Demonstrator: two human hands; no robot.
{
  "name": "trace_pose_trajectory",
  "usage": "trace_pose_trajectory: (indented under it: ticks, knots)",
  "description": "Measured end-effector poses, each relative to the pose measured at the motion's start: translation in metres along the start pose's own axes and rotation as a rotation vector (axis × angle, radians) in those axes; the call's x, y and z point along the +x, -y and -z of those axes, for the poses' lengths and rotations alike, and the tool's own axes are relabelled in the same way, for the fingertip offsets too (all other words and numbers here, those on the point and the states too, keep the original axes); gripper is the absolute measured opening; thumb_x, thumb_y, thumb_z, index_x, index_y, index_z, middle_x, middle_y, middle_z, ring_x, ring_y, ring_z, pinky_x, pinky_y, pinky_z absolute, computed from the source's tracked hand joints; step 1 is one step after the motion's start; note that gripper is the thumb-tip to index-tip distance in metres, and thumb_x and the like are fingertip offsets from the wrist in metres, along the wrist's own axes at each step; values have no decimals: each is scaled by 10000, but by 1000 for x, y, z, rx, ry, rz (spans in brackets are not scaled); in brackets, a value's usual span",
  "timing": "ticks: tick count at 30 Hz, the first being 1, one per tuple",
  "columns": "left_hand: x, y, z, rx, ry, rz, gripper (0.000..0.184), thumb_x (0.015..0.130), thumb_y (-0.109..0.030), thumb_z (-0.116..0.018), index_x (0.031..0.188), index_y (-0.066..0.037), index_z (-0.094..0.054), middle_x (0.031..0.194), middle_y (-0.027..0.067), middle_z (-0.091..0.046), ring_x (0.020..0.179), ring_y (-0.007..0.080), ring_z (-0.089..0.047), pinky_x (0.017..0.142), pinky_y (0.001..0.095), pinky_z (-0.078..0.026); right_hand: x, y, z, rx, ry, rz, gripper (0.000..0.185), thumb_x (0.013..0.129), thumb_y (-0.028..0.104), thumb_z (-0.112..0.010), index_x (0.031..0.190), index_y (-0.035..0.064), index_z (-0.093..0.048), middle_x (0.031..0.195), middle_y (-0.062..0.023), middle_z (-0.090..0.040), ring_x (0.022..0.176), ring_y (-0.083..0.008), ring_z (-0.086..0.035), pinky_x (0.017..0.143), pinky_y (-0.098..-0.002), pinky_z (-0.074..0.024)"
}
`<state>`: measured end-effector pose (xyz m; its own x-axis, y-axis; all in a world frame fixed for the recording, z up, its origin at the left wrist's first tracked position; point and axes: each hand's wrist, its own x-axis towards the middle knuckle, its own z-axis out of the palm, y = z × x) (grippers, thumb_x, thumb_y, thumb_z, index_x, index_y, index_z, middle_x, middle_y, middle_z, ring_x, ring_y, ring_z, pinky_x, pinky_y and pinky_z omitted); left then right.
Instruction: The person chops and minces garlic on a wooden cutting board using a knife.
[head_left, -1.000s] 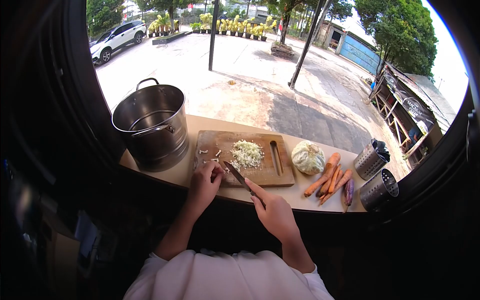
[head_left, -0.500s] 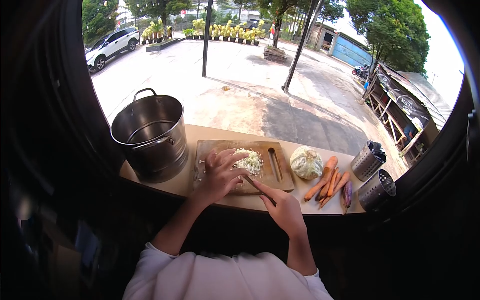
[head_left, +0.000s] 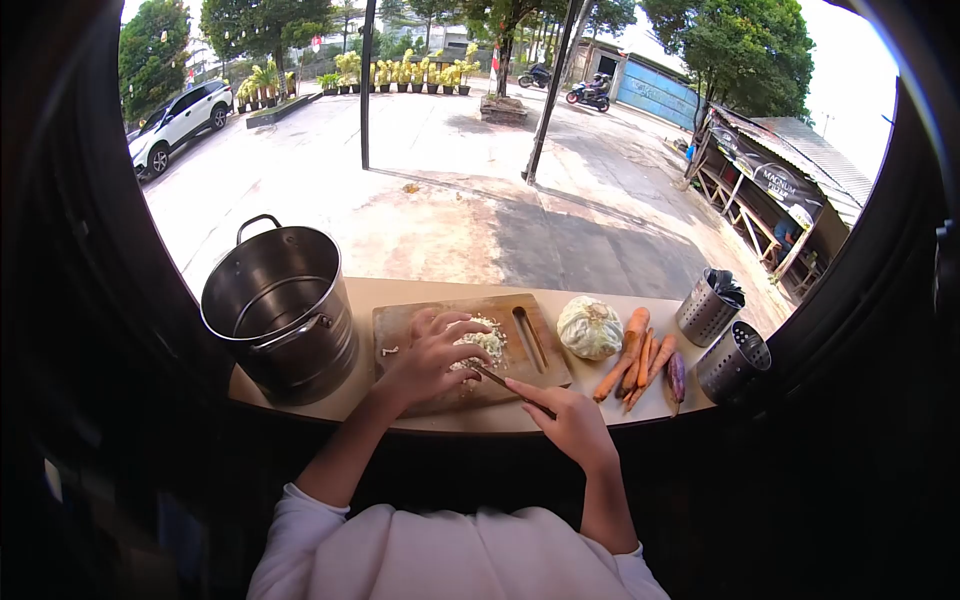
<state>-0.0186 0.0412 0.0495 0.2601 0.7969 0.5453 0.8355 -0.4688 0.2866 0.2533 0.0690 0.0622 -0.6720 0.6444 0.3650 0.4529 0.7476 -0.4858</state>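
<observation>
My right hand [head_left: 576,424] is closed round the handle of a knife [head_left: 512,387], whose blade points left over the wooden cutting board [head_left: 555,368]. On the board lies a heap of finely chopped pale vegetable [head_left: 492,343]. Over the left side of that heap my left hand [head_left: 430,360] is spread, fingers stretched out near the blade. It partly hides the heap and the blade's tip; whether it touches the blade I cannot tell. To the board's right sit a whole cabbage [head_left: 589,329], several carrots [head_left: 630,358] and a purple vegetable [head_left: 677,378].
A large steel pot [head_left: 305,360] stands left of the board on the pale counter [head_left: 480,424]. At the right end are two perforated metal holders, one [head_left: 698,318] with dark items inside and another [head_left: 722,378] nearer me. Beyond the counter is a paved yard.
The camera view has shifted, so the counter and yard sit further left. Both hands stay at the board, the knife still in my right hand. Motorbikes now show at the back of the yard.
</observation>
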Motion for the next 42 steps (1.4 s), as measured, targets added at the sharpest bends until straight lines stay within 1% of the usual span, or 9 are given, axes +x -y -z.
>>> trace_pose_trajectory:
  ticks: [4,10,13,16,19,22,28,37,42]
  knots:
    - [9,-8,0,-97,41,-85,169,796,-264,-819,955,-241,-768,1397,-79,-588,1391,226,-447,1196,570,-212,5,8,1,-15,55,-75,476,926,134,-697,1374,291,-654,1037,-127,-741,898,-312,-696,797,-384,-544]
    - [12,7,-3,-49,44,-77,129,790,-252,-822,904,-216,-773,1304,-78,-637,1360,213,-483,1180,560,-239,7,13,11,-3,60,-77,469,925,128,-702,1373,260,-658,1075,-126,-744,923,-305,-704,814,-384,-544]
    - [13,15,3,-68,49,-76,152,776,-247,-831,903,-192,-768,1247,-81,-653,1346,206,-499,1159,531,-260,4,1,8,83,-12,4,485,936,159,-693,1388,327,-639,961,-95,-732,841,-283,-690,753,-377,-536]
    - [13,17,6,-77,68,-65,145,774,-219,-829,895,-174,-763,1204,-79,-663,1323,207,-516,1144,499,-273,3,5,18,146,64,-75,435,926,115,-720,1351,197,-675,1168,-122,-740,1011,-272,-724,882,-349,-547]
    - [13,19,4,-87,70,-65,117,787,-183,-817,888,-168,-760,1175,-70,-671,1303,205,-528,1143,481,-285,0,0,19,163,53,-67,426,925,105,-722,1342,182,-679,1205,-113,-735,1043,-245,-729,906,-334,-548]
    - [14,33,-1,-76,76,-55,83,821,-181,-796,900,-177,-769,1152,-56,-680,1286,199,-538,1144,459,-296,-8,-14,21,179,2,-30,449,938,160,-709,1370,272,-658,1128,-123,-741,936,-289,-710,840,-366,-544]
    - [14,30,2,-107,72,17,80,842,-213,-782,918,-186,-789,1142,-40,-688,1263,197,-552,1149,426,-302,-16,-24,20,251,-46,-115,439,940,127,-709,1372,181,-657,1127,-144,-742,972,-259,-724,849,-331,-535]
    - [8,44,2,-106,-60,123,91,863,-209,-768,948,-182,-783,1083,-24,-686,1179,219,-571,1067,423,-356,-11,-12,5,318,-183,-127,424,933,108,-717,1350,162,-671,1102,-148,-744,923,-259,-719,826,-332,-538]
    - [-2,38,9,-193,-174,198,115,880,-74,-719,977,-113,-766,1023,46,-694,1072,253,-627,964,391,-468,-7,5,2,337,43,-57,420,930,112,-718,1339,198,-682,1123,-135,-743,941,-278,-718,828,-354,-545]
